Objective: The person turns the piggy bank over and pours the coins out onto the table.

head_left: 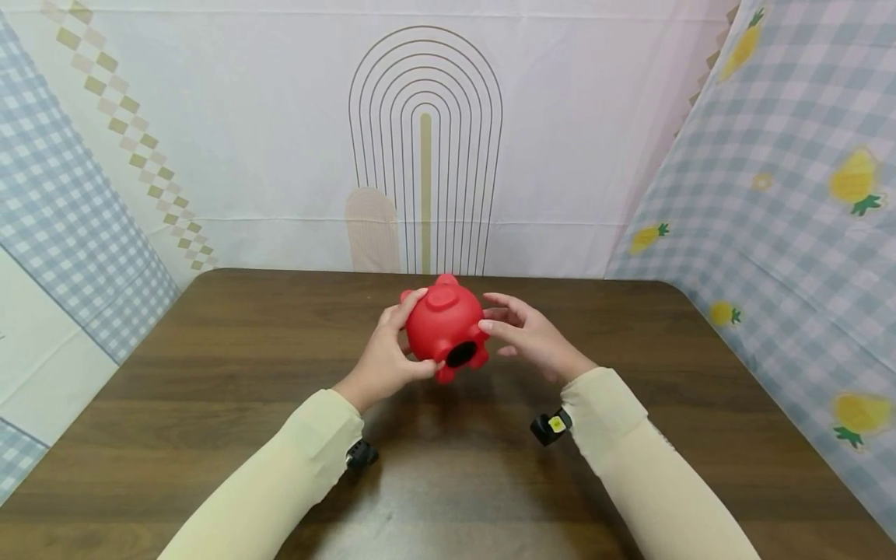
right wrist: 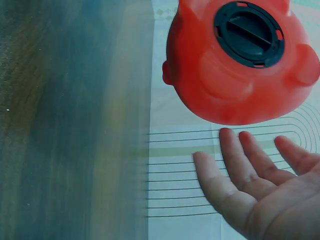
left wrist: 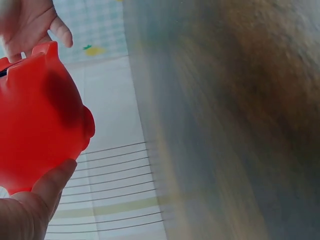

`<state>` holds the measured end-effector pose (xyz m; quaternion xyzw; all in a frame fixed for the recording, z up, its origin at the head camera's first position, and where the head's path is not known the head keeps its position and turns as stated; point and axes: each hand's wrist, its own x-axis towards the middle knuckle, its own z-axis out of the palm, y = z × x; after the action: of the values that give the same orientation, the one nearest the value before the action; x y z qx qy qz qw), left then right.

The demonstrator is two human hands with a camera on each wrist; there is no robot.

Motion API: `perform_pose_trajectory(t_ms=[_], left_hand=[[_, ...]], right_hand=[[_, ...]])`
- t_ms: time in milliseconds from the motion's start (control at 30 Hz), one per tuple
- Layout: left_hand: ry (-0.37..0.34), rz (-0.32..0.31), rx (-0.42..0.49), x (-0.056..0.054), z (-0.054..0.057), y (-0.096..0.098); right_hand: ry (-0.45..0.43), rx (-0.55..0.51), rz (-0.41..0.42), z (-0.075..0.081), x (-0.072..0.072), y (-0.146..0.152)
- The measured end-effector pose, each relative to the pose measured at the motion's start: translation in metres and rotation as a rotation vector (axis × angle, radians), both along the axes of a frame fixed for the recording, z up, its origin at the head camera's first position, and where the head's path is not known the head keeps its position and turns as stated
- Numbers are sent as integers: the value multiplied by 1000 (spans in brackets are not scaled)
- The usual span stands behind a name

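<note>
A red piggy bank (head_left: pixel 442 325) is held up above the table, tilted so its underside with short stubby legs partly shows. A round black plug (right wrist: pixel 249 34) with a ridge across it sits in that underside. My left hand (head_left: pixel 381 358) grips the piggy bank from the left, thumb low and fingers over its far side. To the right of it, my right hand (head_left: pixel 535 334) is spread with its fingers loosely bent. In the right wrist view a gap shows between those fingertips and the red body. The left palm's contact is partly hidden.
Beneath the hands lies a brown wood-grain table (head_left: pixel 231 373). Behind it hangs a white cloth (head_left: pixel 280 140) with an arch pattern. Blue checked cloth with pineapples (head_left: pixel 784 233) hangs along the right side. Each wrist carries a small black camera (head_left: pixel 549 426).
</note>
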<state>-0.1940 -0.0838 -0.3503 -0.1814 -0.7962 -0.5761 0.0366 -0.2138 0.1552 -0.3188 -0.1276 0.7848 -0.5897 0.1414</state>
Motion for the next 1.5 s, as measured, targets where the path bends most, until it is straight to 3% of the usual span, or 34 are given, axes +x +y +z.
perform_pose_trajectory(t_ms=[233,533,767,1100,1500], left_hand=[[-38,39,8,0,1,-1],[-98,3,78,0,0,-1],[-87,-13,100,-2,-3,0],[-101,13,154,-4,-4,3],[-165,39,145,-5,-3,5]], right_hand=[[108,-72,-49,-5,7,0],[203,-87,-148,-11,13,-2],[347,-115,-199,-15,21,-6],[446,-61,-280,-20,29,-11],[539,29,-296,-21,36,-18]])
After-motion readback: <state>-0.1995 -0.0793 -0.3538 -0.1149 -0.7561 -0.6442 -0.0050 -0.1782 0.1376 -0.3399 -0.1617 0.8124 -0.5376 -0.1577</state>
